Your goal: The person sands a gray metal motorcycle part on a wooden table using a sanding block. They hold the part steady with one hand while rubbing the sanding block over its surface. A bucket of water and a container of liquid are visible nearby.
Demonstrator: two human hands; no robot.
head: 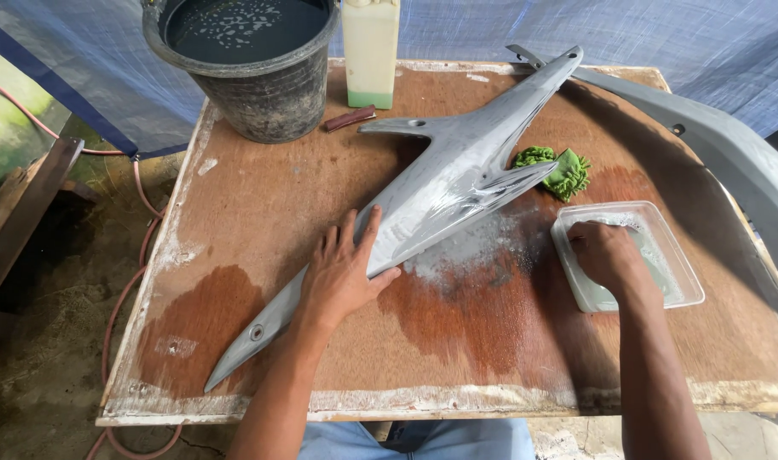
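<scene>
- Where the left hand (pixel 342 273) lies flat with fingers spread, it presses on the narrow lower stretch of a long grey fairing panel (pixel 444 183), holding it down by the palm without curling around it.
- The panel is a smooth, dull grey moulded body part, forked like a Y near its far end and tapering to a thin point near the table's front left, with a small bolt hole near that tip.
- Its broad middle is wet and shiny just beyond the fingertips; its far arm reaches toward the table's back edge.
- The right hand (pixel 606 255) dips, knuckles up, into a shallow clear plastic tray (pixel 678 273) of cloudy water; whether its fingers clasp anything there cannot be told.
- The tray sits well to the right of the panel, apart from it.
- A crumpled green cloth (pixel 559 170) lies just beside the panel's right-hand prong.
- The plywood tabletop (pixel 261 213) is reddish brown, with dark wet patches and whitish residue.
- At the back stand a black bucket (pixel 257 77) of dark water and a pale plastic bottle (pixel 370 51).
- A second grey panel (pixel 729 153) curves along the right edge.
</scene>
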